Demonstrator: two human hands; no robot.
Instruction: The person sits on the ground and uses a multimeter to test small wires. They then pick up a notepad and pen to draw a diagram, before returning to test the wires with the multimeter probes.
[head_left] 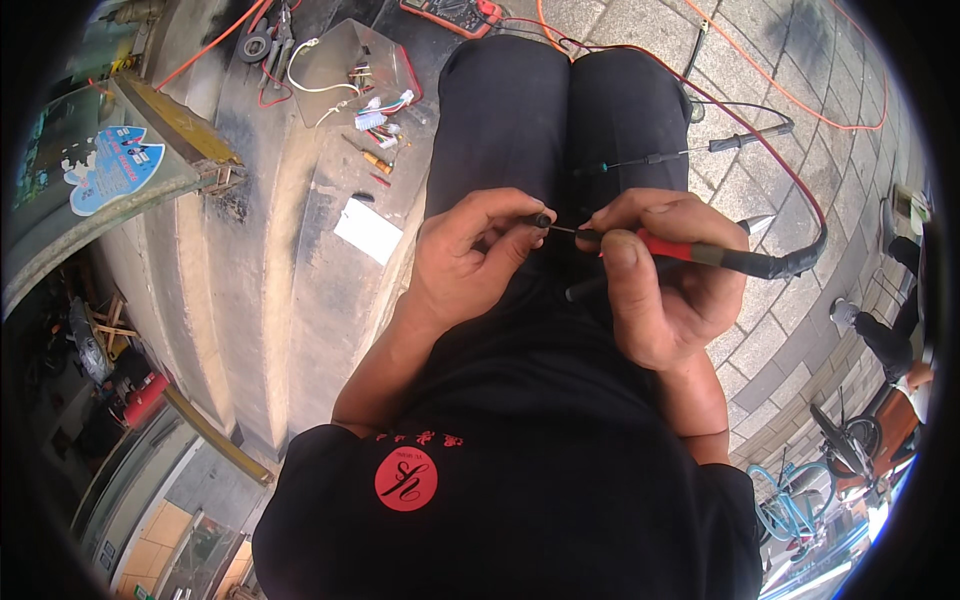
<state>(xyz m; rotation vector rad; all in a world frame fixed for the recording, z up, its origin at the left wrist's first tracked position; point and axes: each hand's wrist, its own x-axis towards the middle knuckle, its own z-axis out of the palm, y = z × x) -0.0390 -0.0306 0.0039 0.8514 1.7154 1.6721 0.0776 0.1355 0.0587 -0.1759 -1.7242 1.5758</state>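
Observation:
My left hand point(465, 255) pinches a small black cylindrical piece point(543, 219) between thumb and forefinger. Facing it, my right hand point(670, 290) is closed round a red and black test probe point(668, 248), its thin metal tip pointing at the black piece. Whether tip and piece touch, I cannot tell. A dark red lead runs from the probe's back end up toward the red multimeter point(450, 12). In the right hand's grasp there is also a slim black tool with a pointed silver end point(758, 222), partly hidden by the fingers. A second, black probe point(650, 160) lies across my right thigh.
On the step to my left are a clear plastic container point(350, 75), white wired connectors point(375, 118), a small orange driver-like tool point(376, 162), a white card point(368, 231), and pliers point(280, 50). A glass-topped counter point(110, 170) juts in at left. Another person's leg point(885, 340) shows far right.

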